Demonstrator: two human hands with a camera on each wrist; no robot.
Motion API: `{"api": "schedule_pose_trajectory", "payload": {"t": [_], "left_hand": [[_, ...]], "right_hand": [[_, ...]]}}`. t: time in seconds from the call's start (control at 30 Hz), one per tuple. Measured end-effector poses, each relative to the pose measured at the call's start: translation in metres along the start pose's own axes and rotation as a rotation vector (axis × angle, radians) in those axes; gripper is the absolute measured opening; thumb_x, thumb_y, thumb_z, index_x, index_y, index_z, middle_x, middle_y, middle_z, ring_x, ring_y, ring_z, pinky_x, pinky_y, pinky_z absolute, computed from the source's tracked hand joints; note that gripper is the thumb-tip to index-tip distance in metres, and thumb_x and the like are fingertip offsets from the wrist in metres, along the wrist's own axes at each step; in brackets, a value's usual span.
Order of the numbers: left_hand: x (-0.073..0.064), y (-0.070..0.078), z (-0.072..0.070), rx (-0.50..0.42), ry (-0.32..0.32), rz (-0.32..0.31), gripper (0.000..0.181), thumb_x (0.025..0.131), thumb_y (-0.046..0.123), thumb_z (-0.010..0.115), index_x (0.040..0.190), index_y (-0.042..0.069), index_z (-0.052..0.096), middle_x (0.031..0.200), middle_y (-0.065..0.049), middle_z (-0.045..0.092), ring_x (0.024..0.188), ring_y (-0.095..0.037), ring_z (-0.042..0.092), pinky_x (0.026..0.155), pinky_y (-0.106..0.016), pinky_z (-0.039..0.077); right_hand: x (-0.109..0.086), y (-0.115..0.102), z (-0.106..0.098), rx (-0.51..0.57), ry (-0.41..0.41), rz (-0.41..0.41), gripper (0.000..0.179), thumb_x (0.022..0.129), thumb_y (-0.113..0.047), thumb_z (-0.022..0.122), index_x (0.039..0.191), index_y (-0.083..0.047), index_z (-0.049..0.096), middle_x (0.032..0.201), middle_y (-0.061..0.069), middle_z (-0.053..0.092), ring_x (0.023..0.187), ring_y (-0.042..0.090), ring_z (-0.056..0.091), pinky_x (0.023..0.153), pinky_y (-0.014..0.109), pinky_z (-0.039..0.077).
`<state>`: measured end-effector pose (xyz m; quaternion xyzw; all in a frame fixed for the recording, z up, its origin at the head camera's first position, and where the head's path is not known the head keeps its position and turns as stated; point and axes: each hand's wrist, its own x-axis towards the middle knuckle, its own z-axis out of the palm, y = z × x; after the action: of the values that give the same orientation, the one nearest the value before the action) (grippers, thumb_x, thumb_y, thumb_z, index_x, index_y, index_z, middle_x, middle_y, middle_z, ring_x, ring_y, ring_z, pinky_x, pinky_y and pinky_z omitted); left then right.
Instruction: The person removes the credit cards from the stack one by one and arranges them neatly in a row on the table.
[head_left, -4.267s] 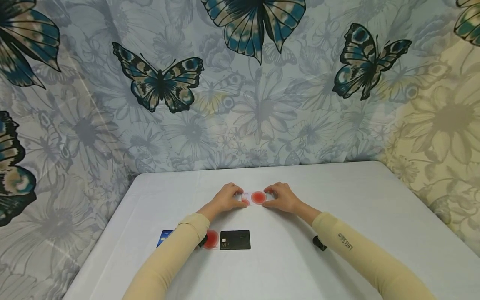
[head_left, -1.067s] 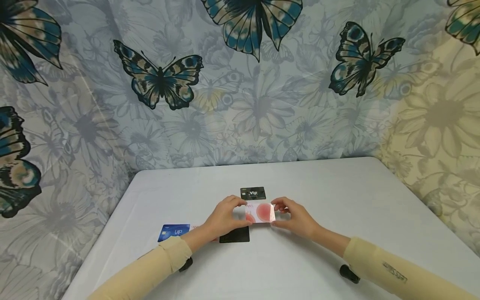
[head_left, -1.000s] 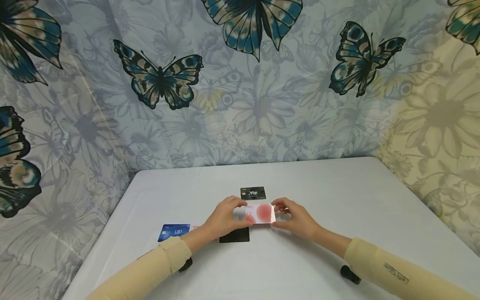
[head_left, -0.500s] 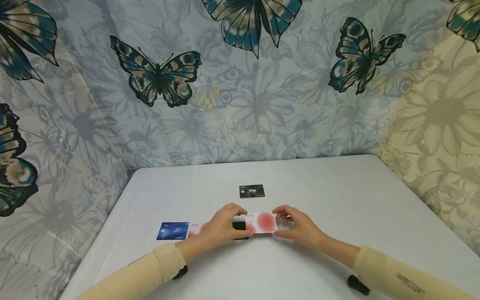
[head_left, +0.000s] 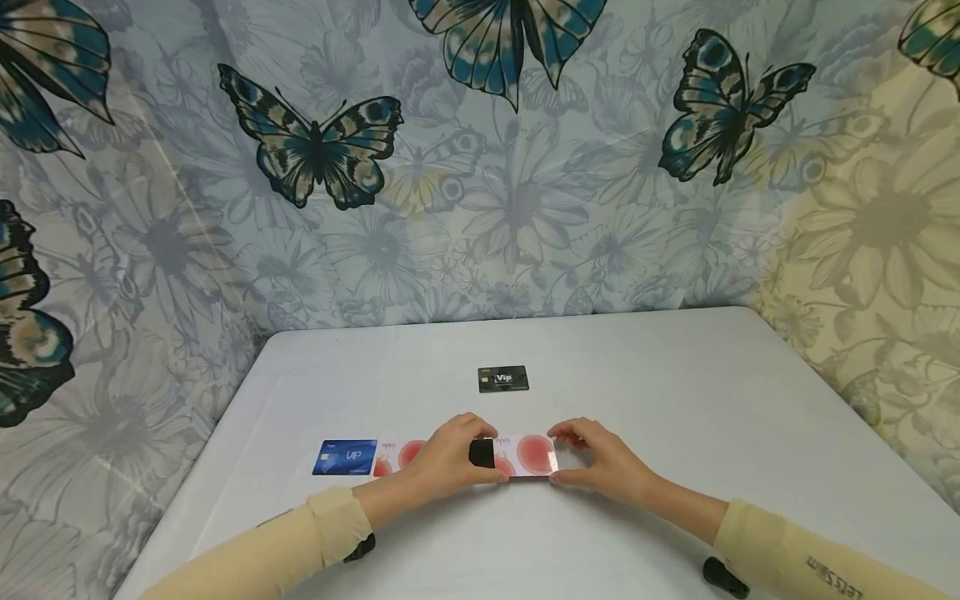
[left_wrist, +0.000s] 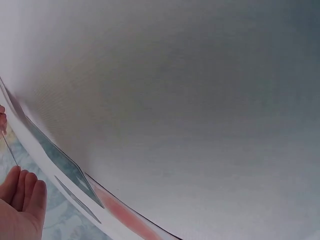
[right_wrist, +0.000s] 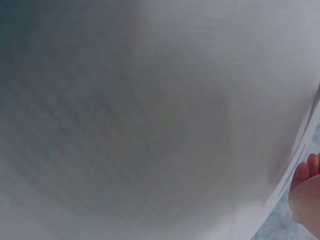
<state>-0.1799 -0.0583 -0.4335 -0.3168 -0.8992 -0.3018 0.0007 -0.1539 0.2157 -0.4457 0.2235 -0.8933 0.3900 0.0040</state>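
A white-and-pink card (head_left: pixel 534 455) with a large red circle is held between both hands at the right end of a row of cards. My left hand (head_left: pixel 453 454) pinches its left end between thumb and fingers, and my right hand (head_left: pixel 606 460) grips its right end the same way. Low in the left wrist view, the left hand (left_wrist: pixel 25 202) has the card showing edge-on as a thin line. Partly covered by the left hand is a black card (head_left: pixel 482 453). Left of that hand lie another pink card (head_left: pixel 396 457) and a blue VIP card (head_left: pixel 347 457).
A black Vip card (head_left: pixel 503 379) lies alone farther back on the white table (head_left: pixel 637 367). Behind the table's far edge hangs a butterfly-patterned cloth (head_left: pixel 525 208). Dark wrist devices (head_left: pixel 725 577) show under both sleeves.
The pink card has moved, in both hands, from over the back black Vip card toward the front and slightly right, beside the row's black card. The back Vip card is now uncovered.
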Motion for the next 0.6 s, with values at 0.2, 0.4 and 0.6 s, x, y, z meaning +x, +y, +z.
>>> {"api": "schedule_pose_trajectory", "payload": {"t": [0.2,0.4,0.6], "left_hand": [[0.005,0.001,0.004,0.060,-0.022,-0.016,0.049,0.073,0.042,0.085,0.110,0.013,0.069,0.105,0.005,0.062,0.100,-0.012,0.056,0.087,-0.028,0.050],[0.012,-0.002,0.007,0.097,-0.049,-0.028,0.051,0.072,0.045,0.084,0.110,0.013,0.070,0.106,0.005,0.062,0.104,-0.012,0.056,0.088,-0.028,0.049],[0.014,-0.005,0.009,0.119,-0.060,-0.027,0.051,0.073,0.046,0.084,0.108,0.012,0.070,0.104,0.004,0.062,0.101,-0.012,0.055,0.086,-0.029,0.050]], "right_hand": [[0.000,0.005,-0.002,-0.065,-0.001,0.006,0.053,0.074,-0.032,0.086,0.118,-0.015,0.062,0.110,-0.003,0.059,0.100,0.019,0.052,0.088,0.035,0.048],[0.003,0.008,-0.001,-0.085,0.006,-0.003,0.052,0.074,-0.029,0.087,0.117,-0.014,0.063,0.110,-0.002,0.060,0.101,0.020,0.052,0.088,0.035,0.047],[0.007,0.009,0.001,-0.108,0.013,-0.009,0.049,0.073,-0.026,0.087,0.115,-0.013,0.064,0.109,-0.002,0.060,0.099,0.018,0.050,0.086,0.033,0.047]]}}
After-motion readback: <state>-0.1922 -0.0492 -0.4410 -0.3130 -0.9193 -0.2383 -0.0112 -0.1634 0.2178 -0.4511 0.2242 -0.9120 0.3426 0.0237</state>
